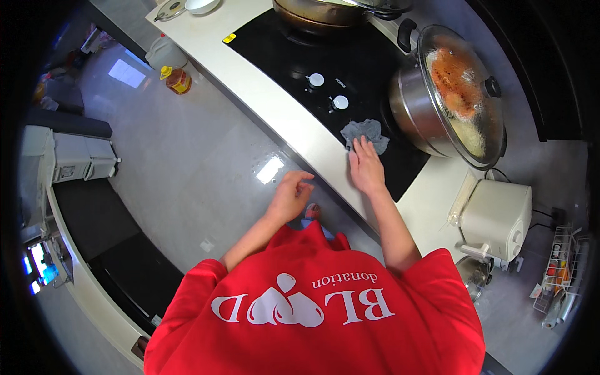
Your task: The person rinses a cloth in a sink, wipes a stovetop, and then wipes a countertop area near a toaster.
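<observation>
My right hand (367, 169) holds a crumpled grey cloth (364, 130) down against the front edge of the black glass gas cooktop (281, 61), its fingers stretched out over the cloth. Two white control knobs (341, 102) sit just beyond it. Close by on the right stands a large steel pot (415, 110) under a fogged glass lid (490, 122), with reddish and pale food showing through. My left hand (291, 194) hovers in front of the counter edge, over the floor, fingers loosely curled and apart, with nothing in it.
A brown pan (314, 16) stands on the far burner. Along the white counter (276, 110) are a white bowl (201, 4) and, to the right, a cream toaster-like appliance (497, 218). An oil jug (178, 80) and a white plastic canister (164, 52) stand on the floor.
</observation>
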### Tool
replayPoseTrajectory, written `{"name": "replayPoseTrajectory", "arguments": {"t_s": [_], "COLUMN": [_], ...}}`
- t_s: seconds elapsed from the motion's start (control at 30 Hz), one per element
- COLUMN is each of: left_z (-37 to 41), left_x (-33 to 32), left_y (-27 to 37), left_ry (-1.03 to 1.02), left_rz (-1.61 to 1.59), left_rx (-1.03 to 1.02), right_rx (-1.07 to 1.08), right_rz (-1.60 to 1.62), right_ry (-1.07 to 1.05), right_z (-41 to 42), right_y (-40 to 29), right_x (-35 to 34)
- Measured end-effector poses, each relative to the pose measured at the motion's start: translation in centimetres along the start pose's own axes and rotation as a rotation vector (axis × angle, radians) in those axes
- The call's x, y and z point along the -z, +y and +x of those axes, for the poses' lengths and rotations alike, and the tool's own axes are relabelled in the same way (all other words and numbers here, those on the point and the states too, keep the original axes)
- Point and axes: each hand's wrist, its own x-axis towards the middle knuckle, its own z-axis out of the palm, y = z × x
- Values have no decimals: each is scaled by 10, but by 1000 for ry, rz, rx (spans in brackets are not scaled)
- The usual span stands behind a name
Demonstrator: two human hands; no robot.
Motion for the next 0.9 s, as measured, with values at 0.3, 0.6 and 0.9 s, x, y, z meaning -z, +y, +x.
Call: {"name": "replayPoseTrajectory", "arguments": {"t_s": [0.3, 0.6, 0.9], "left_z": [6, -11, -11], "left_x": [-28, -38, -31], "left_y": [17, 20, 2], "left_ry": [-34, -109, -38], "left_rz": [-38, 98, 35], "left_rx": [-17, 60, 30], "right_rx": [-53, -60, -69], "right_rz": [76, 97, 91], "right_ry": [97, 136, 47], "right_z": [119, 46, -31], "right_y": [4, -10, 3], "right_x": [-17, -20, -4]}}
